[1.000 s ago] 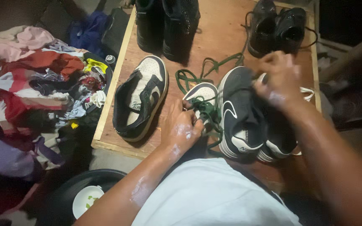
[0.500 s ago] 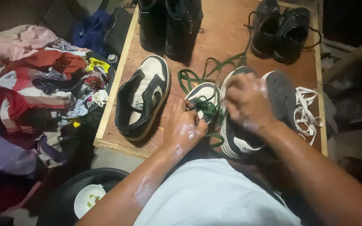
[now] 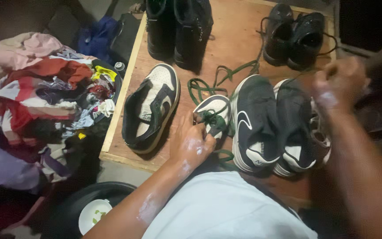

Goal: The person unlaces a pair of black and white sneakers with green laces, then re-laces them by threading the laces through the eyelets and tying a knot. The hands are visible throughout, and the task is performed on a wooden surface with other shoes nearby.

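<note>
My left hand (image 3: 193,141) grips a black-and-white sneaker (image 3: 215,106) by its laced part, toe pointing away from me. A green lace (image 3: 202,86) is threaded through it and loops loose over the wooden board (image 3: 235,42). My right hand (image 3: 339,82) is raised to the right, blurred, with fingers pinched on a thin taut strand that seems to be the green lace's end. Between my hands stands a dark pair of sneakers (image 3: 255,119) with white soles. The matching black-and-white sneaker (image 3: 151,108) lies unlaced to the left.
Black boots (image 3: 177,26) and black lace-up shoes (image 3: 295,35) stand at the board's far end. White laces (image 3: 321,137) lie beside the dark pair. A heap of clothes (image 3: 45,88) fills the left. A white bowl (image 3: 93,212) sits in a dark basin below.
My right hand went from the dark pair to the lace beside my left hand, then swung out to the right and up. My left hand stayed on the sneaker.
</note>
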